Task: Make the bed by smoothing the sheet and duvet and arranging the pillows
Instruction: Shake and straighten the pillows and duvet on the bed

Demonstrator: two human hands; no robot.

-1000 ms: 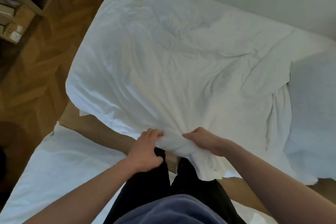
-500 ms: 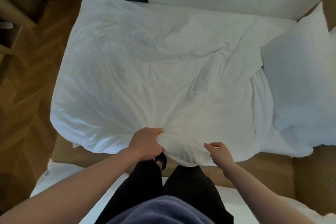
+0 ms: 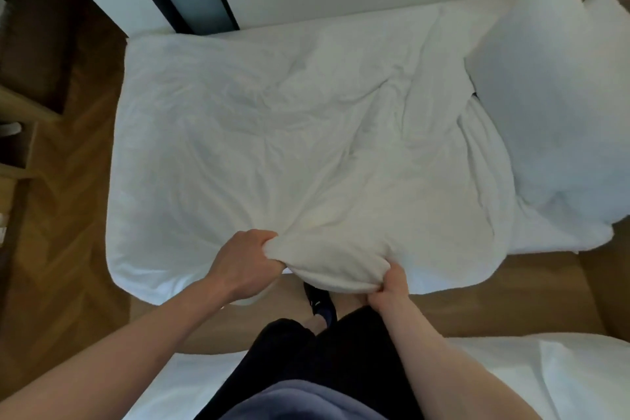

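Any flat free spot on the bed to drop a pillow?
Flattest stretch: the duvet left half, between the wall and floor-side edge. Crowded: both pillows fill the right end; left hand and right hand bunch the near edge.

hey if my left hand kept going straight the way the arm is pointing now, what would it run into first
Most likely more of the duvet. The left hand grips its near edge and points up and right across the bed, so the rumpled cover comes first. The pillows lie further right, probably off that line.
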